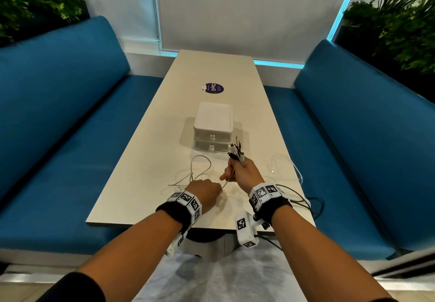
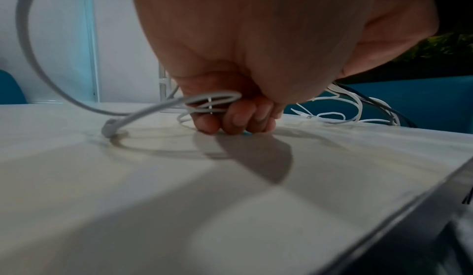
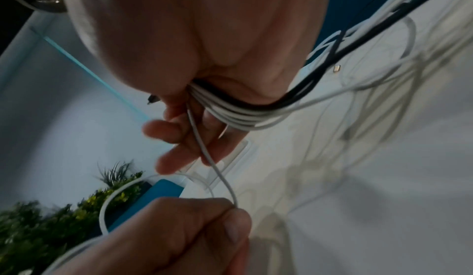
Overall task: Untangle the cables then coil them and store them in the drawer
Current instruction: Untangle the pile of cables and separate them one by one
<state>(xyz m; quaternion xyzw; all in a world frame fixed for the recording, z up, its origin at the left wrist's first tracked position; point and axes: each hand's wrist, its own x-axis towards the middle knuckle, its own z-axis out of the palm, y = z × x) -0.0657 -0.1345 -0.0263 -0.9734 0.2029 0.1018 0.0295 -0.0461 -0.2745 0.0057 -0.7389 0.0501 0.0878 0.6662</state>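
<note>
Fingers [image 3: 179, 129] on my right hand [image 1: 240, 172] clamp the cable bundle [image 3: 243, 115]; left hand [image 1: 206, 192] pinches one white cable [image 3: 212, 158]. Yanking could tighten snags, or drag loops off the table [image 1: 141, 195] edge.

Two hands, left [image 1: 207, 190] and right [image 1: 240, 172], work over one pale rectangular table [image 1: 146, 184]; one white plastic two-drawer box [image 1: 213, 127] stands centre, flanked by two blue upholstered benches, left [image 1: 58, 118] and right [image 1: 353, 137].
</note>
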